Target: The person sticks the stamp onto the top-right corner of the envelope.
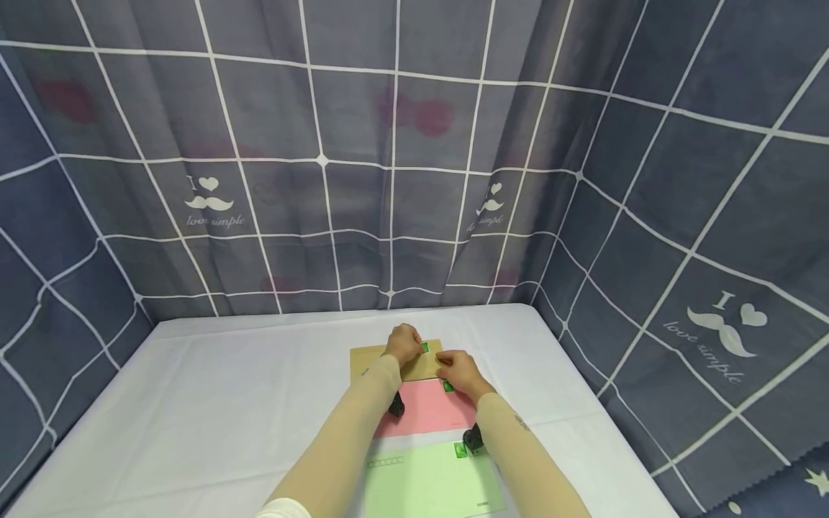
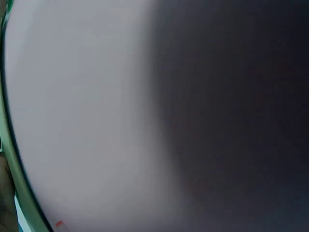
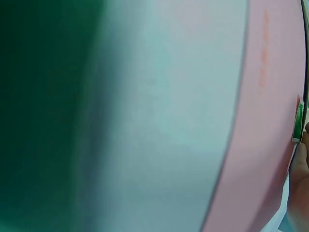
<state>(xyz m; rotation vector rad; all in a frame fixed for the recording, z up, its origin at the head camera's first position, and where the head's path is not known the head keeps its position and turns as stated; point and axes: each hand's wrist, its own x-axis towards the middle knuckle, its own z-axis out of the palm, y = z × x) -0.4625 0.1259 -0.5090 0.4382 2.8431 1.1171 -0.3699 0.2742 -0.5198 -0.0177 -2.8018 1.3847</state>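
A tan envelope [image 1: 363,358] lies farthest out on the white table, a green stamp [image 1: 424,347] at its upper right. My left hand [image 1: 404,344] is over this envelope, fingertips at the stamp's left edge; I cannot tell whether they pinch or press it. At the envelope's right edge is my right hand [image 1: 461,370], thumb and fingers slightly parted. Just below lies a pink envelope [image 1: 424,410] with its own green stamp [image 1: 447,386], partly under the right hand. In the right wrist view, the right hand [image 3: 299,186] shows at the edge beside the pink envelope [image 3: 270,121].
A light green envelope [image 1: 427,478] with a green stamp [image 1: 460,450] lies nearest me, between my forearms. Black wrist cameras [image 1: 396,405] hang under both wrists. White cloth covers the table [image 1: 214,403]. Dark checked curtains [image 1: 356,201] stand behind and at both sides.
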